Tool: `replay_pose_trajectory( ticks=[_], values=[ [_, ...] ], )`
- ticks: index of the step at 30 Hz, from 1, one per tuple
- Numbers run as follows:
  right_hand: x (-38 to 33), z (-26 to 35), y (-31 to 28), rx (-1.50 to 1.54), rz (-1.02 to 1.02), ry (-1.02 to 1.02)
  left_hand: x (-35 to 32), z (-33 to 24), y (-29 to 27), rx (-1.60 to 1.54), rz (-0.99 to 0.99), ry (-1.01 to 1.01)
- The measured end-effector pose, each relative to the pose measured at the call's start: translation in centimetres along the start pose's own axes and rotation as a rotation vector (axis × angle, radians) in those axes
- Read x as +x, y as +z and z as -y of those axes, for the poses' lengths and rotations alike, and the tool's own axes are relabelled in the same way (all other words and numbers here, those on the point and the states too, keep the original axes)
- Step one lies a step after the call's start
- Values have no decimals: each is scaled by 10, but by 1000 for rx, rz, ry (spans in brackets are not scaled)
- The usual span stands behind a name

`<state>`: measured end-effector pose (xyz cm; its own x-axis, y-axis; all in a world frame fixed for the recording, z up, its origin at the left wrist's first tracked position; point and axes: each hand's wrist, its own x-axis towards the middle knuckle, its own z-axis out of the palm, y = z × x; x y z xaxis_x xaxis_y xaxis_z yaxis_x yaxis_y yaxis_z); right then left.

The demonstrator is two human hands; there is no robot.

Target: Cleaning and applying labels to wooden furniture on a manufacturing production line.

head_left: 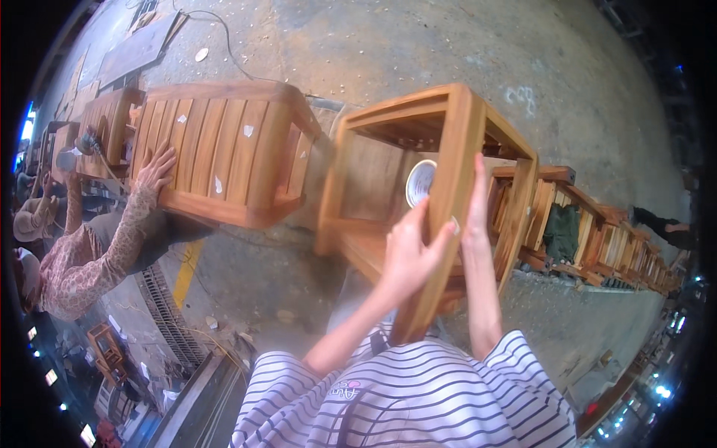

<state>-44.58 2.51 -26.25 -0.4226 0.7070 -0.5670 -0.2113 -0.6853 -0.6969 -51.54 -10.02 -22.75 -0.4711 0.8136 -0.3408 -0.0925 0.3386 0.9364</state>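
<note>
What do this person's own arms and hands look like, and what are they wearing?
Both forearms are bare from the elbow down, with no gloves, rings or watch to be seen on the left hand or the right hand. The fingers are slim and the nails short. The striped shirt, white with dark thin bands, has loose short sleeves and a small pink print at the chest.

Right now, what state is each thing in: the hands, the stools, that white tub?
Left hand: pressed on the stool leg, fingers spread.
Right hand: flat against the same leg.
Near stool: tipped on its side, frame open toward the camera.
White tub: seen inside the frame, round face showing.
Slatted stool: co-worker's hand flat on it.
</note>
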Motion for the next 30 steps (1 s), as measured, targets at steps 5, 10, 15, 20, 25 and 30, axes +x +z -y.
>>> replay_pose_trajectory(
  ticks=[5,10,15,20,25,30],
  values=[
    [26,28,-81,72,57,128,25,23,55,-116,182,33],
    [97,9,-181,135,-120,134,127,133,4,463,-345,216],
    [167,-26,-278,216,-56,78,270,270,-88,631,-508,-132],
    [229,-74,-344,362,55,78,324,354,-140,42,-142,-570],
    [273,-100,-403,414,175,-19,321,318,-120,57,-314,-380],
    [312,-99,-408,-201,-215,-147,325,280,-53,259,-435,-510]
  ],
)
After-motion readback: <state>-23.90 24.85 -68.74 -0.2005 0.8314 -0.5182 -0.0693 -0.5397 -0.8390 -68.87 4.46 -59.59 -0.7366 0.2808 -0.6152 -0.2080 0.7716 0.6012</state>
